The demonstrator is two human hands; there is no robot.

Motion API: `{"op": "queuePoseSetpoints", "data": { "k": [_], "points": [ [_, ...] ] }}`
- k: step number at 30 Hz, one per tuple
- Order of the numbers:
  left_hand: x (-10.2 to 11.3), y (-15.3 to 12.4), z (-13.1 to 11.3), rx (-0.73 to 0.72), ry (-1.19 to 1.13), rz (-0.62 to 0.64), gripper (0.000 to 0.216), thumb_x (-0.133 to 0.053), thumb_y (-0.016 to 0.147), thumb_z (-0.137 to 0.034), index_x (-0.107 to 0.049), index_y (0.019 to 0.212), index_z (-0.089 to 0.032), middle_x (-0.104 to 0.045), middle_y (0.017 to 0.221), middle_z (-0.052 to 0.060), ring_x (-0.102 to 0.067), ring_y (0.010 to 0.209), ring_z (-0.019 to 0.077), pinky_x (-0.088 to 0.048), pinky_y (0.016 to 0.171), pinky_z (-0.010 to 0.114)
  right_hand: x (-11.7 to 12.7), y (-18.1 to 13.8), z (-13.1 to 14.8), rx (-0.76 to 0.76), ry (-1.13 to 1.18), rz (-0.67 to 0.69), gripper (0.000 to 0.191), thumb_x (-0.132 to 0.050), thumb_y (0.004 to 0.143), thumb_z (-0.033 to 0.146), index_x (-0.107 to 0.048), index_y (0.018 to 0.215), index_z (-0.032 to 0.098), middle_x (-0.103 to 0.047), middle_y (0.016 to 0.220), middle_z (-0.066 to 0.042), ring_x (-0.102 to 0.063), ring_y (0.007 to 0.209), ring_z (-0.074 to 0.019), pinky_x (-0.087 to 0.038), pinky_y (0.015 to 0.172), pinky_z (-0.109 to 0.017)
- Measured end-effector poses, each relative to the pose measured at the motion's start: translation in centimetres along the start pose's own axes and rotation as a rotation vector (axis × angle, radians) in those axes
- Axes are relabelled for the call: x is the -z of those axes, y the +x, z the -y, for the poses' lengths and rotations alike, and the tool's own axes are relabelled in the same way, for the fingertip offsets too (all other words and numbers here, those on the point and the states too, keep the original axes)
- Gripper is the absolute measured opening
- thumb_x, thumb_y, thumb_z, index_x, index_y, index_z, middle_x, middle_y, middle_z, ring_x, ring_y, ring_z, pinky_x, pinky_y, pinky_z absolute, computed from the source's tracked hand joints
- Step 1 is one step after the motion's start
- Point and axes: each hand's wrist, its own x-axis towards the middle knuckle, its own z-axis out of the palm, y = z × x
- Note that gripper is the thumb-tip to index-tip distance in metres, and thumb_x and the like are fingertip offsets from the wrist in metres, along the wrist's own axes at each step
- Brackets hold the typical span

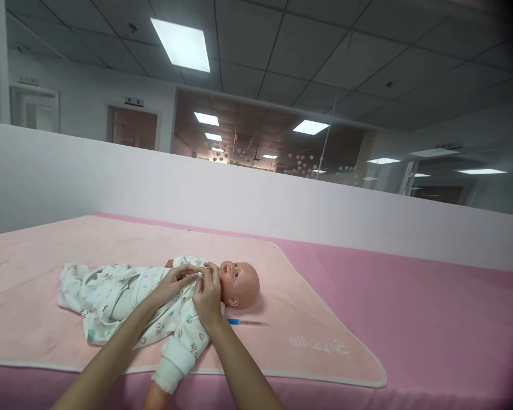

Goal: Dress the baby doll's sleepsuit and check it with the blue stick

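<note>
A baby doll (244, 285) lies on its back with its head to the right. It wears a white printed baby gown (111, 285), loose around the legs. Over the upper chest, just below the doll's chin, my left hand (178, 283) and my right hand (208, 293) meet with fingers pinched together. Between the fingertips shows a thin white tie string (200, 275) at the gown's neck; its ends are hidden by my fingers. My right wrist passes above the doll's near sleeve (182, 353).
A thin stick with a blue end (233, 322), perhaps a thermometer, lies beside the doll's head. Beneath is a peach mat (308, 319) with a white edge, spread over a pink surface (431, 319). A low white wall (248, 196) with glass above stands behind.
</note>
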Motion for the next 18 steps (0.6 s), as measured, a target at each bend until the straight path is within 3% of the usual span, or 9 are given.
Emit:
{"op": "queuePoseSetpoints", "data": {
  "k": [12,15,18],
  "points": [
    [0.00,-0.12,-0.32,-0.020,0.069,-0.038,0.031,-0.058,0.076,-0.040,-0.064,0.095,-0.016,-0.064,0.079,0.004,-0.055,0.073,0.0171,-0.039,0.063,0.026,0.06,-0.34,-0.10,0.054,-0.019,-0.014,0.037,-0.037,0.078,0.001,-0.062,0.098,0.020,-0.052,0.106,-0.009,-0.052,0.102,-0.0173,-0.049,0.087,-0.032],
    [-0.10,-0.20,-0.59,-0.013,0.156,-0.060,0.031,-0.064,0.070,-0.040,-0.066,0.090,-0.016,-0.055,0.061,-0.002,-0.043,0.054,0.0116,-0.032,0.052,0.023,0.03,-0.37,-0.19,0.027,-0.021,-0.019,0.040,-0.037,0.077,0.000,-0.062,0.099,0.021,-0.052,0.105,-0.009,-0.052,0.102,-0.0177,-0.049,0.087,-0.033],
    [-0.18,-0.21,-0.57,0.011,0.192,-0.094,0.032,-0.065,0.068,-0.041,-0.067,0.087,-0.016,-0.045,0.052,-0.005,-0.034,0.049,0.0093,-0.027,0.048,0.022,0.02,-0.41,-0.19,0.032,-0.007,-0.033,0.039,-0.037,0.077,0.001,-0.063,0.098,0.021,-0.052,0.104,-0.009,-0.052,0.101,-0.0173,-0.049,0.087,-0.032]
  ]
}}
